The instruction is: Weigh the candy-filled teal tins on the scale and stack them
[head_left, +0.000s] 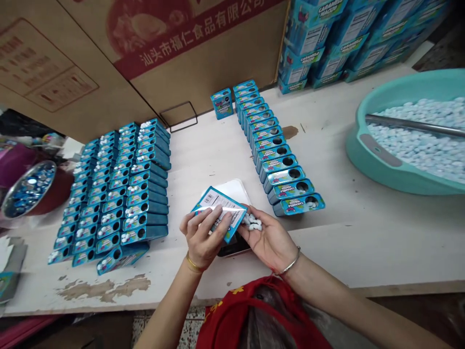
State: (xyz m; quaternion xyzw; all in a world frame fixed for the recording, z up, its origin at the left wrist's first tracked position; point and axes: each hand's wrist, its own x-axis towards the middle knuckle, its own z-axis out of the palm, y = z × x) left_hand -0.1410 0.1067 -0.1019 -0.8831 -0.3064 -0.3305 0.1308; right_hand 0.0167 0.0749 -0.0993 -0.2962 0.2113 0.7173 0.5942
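My left hand (202, 236) grips a small blue candy box (220, 209), tilted with its printed back up, over a white scale (236, 190). My right hand (268, 238) is cupped palm up against the box's right end and holds a few pale blue candies (252, 222). A row of empty blue boxes (276, 156) with round holes runs from the scale towards the back. Left of my hands lie several rows of filled boxes (119, 194) with candies showing in their openings.
A teal basin (378, 160) of pale blue candies stands at the right, a metal bar (414, 125) across it. Stacked blue cartons (348, 39) and cardboard boxes (109, 58) line the back. A metal bowl (29, 188) of blue wrapped pieces sits far left.
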